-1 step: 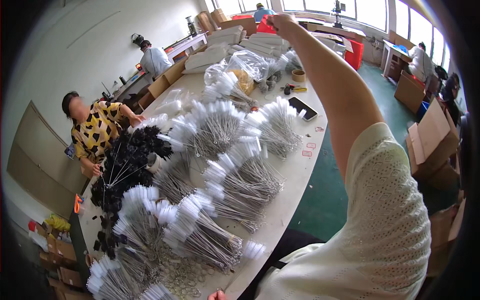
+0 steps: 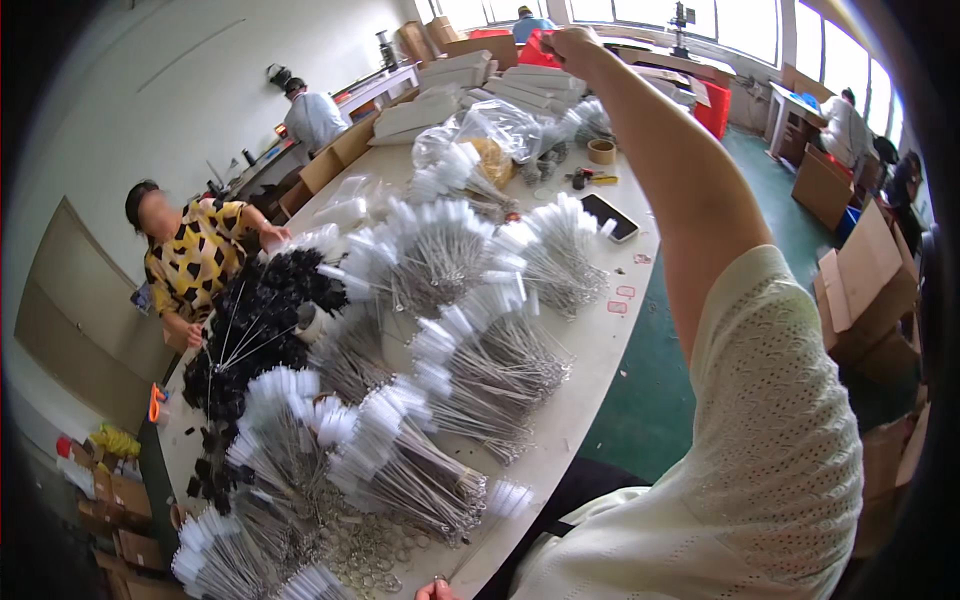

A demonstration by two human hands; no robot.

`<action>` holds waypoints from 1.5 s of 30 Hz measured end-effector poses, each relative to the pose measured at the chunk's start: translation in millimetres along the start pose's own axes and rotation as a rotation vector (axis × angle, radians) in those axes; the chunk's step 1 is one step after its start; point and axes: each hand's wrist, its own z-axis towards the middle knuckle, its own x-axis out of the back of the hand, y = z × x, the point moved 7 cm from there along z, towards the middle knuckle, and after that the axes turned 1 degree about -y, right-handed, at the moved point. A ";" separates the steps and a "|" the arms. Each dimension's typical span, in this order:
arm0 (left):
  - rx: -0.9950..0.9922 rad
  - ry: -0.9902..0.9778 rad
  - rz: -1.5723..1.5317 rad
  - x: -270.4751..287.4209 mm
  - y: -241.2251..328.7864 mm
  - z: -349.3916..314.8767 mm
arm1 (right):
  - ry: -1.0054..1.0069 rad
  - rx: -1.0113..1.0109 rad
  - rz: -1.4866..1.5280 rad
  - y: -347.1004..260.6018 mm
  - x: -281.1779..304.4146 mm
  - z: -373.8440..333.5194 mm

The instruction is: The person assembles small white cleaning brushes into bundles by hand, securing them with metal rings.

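Only the fingertips of my left hand (image 2: 437,590) show at the lower edge, pinched together. A thin wire stem runs from them toward a small white-bristled brush (image 2: 510,498) at the table's near edge. My right arm stretches far up across the table. At its end my right hand (image 2: 574,48) is closed, and whatever it holds, if anything, is hidden; a red object (image 2: 531,50) is right beside it. Bundles of white brushes with wire stems (image 2: 410,470) cover the table, with loose metal rings (image 2: 375,555) near my left hand.
Across the table a person in a patterned shirt (image 2: 195,240) works by a black heap (image 2: 260,320). A phone (image 2: 610,218), a tape roll (image 2: 601,151) and a yellow cutter (image 2: 604,180) lie along the right side. Clear bags (image 2: 500,128) stand farther back. Cardboard boxes (image 2: 865,270) stand at right.
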 end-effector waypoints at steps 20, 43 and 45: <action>-0.040 -0.088 -0.950 9.6 -3.3 8.6 | -0.672 0.233 0.014 216.0 -129.2 -330.5; -0.426 -0.238 -0.390 71.6 104.4 30.5 | -1.800 0.760 0.533 -49.0 -153.1 -706.7; -0.462 -0.177 -0.328 78.5 83.7 24.8 | -1.408 1.094 0.533 -68.7 -170.6 -646.6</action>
